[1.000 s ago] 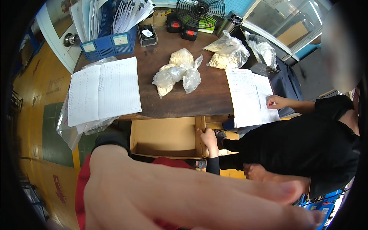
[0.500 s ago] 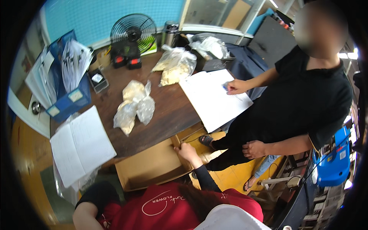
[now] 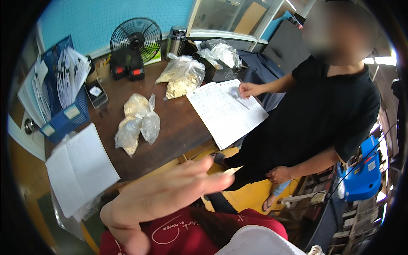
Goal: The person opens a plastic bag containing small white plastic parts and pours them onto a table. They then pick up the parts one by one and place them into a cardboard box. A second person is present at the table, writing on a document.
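The one hand [image 3: 163, 193] in view hovers flat and empty, fingers spread, nearest the soft, light, slippery clear plastic bags of pale chips [image 3: 136, 123] mid-table, best pinched at their gathered necks.

1. A fan [image 3: 135, 41] is standing at the far edge of the table [image 3: 178, 127].
2. Plastic bags [image 3: 137, 122] are lying mid-table, right of a file tray [image 3: 63, 97].
3. A paper sheet [image 3: 226, 111] is overhanging the right edge, under a co-worker's hand [image 3: 248, 89].
4. An open hand [image 3: 170, 193] is hovering before the near edge.
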`<action>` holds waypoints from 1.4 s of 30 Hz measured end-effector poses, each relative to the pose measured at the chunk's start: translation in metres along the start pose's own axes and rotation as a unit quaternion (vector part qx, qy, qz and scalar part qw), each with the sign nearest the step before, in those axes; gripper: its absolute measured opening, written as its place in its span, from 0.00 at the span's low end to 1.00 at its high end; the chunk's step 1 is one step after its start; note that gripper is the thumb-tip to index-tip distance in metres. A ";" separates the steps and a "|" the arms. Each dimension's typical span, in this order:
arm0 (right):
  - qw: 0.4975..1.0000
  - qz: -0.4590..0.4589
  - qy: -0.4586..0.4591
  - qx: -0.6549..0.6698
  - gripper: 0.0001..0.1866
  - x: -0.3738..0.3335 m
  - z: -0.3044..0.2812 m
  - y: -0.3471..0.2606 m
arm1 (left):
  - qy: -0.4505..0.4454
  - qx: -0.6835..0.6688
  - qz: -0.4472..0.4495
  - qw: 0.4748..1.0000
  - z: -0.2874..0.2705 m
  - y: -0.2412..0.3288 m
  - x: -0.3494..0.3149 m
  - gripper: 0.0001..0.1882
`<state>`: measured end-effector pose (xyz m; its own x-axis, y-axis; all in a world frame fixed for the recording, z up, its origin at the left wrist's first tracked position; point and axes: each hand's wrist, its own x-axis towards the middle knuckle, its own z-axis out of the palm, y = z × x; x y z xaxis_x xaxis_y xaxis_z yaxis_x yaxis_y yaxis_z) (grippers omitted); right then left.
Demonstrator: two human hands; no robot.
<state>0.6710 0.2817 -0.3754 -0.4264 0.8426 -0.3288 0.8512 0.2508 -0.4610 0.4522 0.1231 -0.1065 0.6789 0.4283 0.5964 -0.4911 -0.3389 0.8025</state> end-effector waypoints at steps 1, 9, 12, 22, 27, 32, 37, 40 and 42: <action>1.000 0.017 0.009 -0.005 0.21 -0.004 0.004 0.009 | -0.016 -0.019 0.013 1.000 0.000 -0.009 -0.001 0.29; 0.999 -0.002 0.039 0.001 0.22 0.004 0.024 0.011 | -0.032 -0.064 0.069 0.995 0.017 -0.020 0.014 0.27; 0.998 0.020 0.051 0.009 0.23 -0.001 0.020 0.008 | -0.060 -0.073 0.064 0.993 0.006 -0.021 0.014 0.26; 1.000 -0.010 -0.003 0.008 0.21 0.010 0.013 0.001 | -0.241 -0.121 0.030 0.963 -0.015 -0.020 -0.012 0.24; 1.000 -0.004 0.009 0.017 0.21 0.009 0.012 0.003 | 0.024 0.049 -0.311 0.949 -0.013 -0.066 -0.073 0.25; 0.999 -0.030 -0.005 0.017 0.24 0.013 0.011 0.009 | 0.204 0.335 -0.689 0.609 0.052 -0.200 -0.191 0.37; 0.999 -0.037 -0.010 -0.007 0.22 0.019 0.011 0.006 | 0.236 0.308 -0.700 0.599 0.072 -0.251 -0.310 0.38; 0.998 -0.057 0.001 -0.019 0.22 0.025 0.025 0.000 | 0.267 0.263 -0.697 0.612 0.066 -0.218 -0.270 0.40; 0.998 -0.054 -0.005 -0.040 0.23 0.022 0.021 -0.008 | 0.264 0.285 -0.680 0.622 0.062 -0.223 -0.275 0.41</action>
<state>0.6489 0.2880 -0.3964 -0.5204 0.8034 -0.2894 0.8213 0.3781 -0.4271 0.4094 0.0292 -0.4506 -0.0924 0.8077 -0.5823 0.7163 0.4601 0.5246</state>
